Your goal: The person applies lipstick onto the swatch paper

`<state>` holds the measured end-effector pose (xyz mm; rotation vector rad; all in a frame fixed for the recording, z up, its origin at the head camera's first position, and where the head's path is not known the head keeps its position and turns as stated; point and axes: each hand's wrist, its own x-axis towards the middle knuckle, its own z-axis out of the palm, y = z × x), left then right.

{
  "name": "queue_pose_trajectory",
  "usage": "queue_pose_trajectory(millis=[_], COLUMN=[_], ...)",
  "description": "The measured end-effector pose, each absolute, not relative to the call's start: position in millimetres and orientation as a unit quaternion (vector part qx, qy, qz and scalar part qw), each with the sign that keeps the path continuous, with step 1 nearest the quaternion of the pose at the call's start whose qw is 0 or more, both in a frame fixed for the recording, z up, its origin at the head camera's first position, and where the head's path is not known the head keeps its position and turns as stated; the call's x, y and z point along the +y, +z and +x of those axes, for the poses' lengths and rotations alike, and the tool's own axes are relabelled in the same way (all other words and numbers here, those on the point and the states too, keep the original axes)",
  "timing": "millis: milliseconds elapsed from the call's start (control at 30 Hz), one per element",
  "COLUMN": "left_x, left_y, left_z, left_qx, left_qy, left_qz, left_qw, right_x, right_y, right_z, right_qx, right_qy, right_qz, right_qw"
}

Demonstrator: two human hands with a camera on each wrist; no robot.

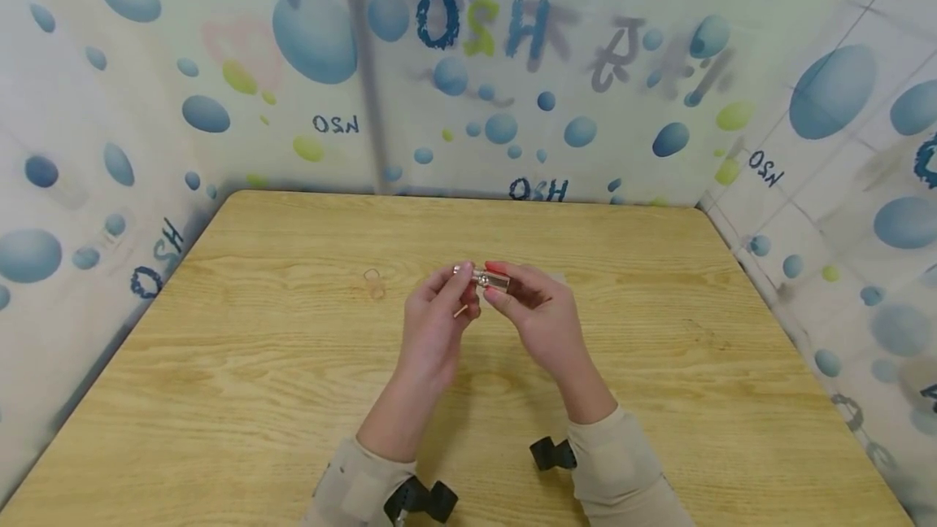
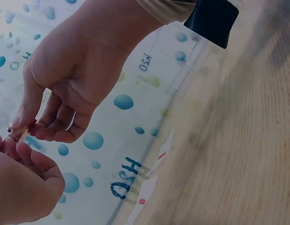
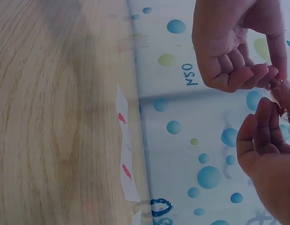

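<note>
A small shiny metal piece [image 1: 496,278], silvery with a round detail near its middle, is held between both hands above the wooden table. My left hand [image 1: 437,328] pinches its left end between thumb and fingers. At the other end, the thumb and fingers of my right hand [image 1: 549,317] grip its sides. Fingers hide much of the piece in both wrist views, so its exact kind cannot be told. In the left wrist view only a glint of the metal piece [image 2: 16,133] shows between the fingertips.
The wooden table [image 1: 293,364] reaches back to a patterned curtain [image 1: 468,104] with blue and green spots. White paper strips with red marks [image 3: 126,154] lie on the table in the wrist views. Black straps [image 1: 420,499] sit at both sleeves.
</note>
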<state>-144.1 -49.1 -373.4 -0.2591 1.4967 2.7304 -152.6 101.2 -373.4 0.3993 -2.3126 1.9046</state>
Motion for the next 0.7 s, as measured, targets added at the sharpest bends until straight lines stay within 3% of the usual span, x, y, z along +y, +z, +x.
queue_pose_trajectory(millis=[533,700], left_x=[-62,-87], left_y=[-374,-375], left_z=[-147,-159], left_qx=[0.598,0.715], left_qy=[0.799,0.69], left_qz=[-0.057,-0.058], left_qw=[-0.029,-0.099], right_x=[102,107], right_y=[-374,-375], right_z=[-153,-157], right_qx=[-0.751,-0.745], right_qy=[0.642,0.656], right_qz=[0.139,0.101], right_qw=[0.067,0.065])
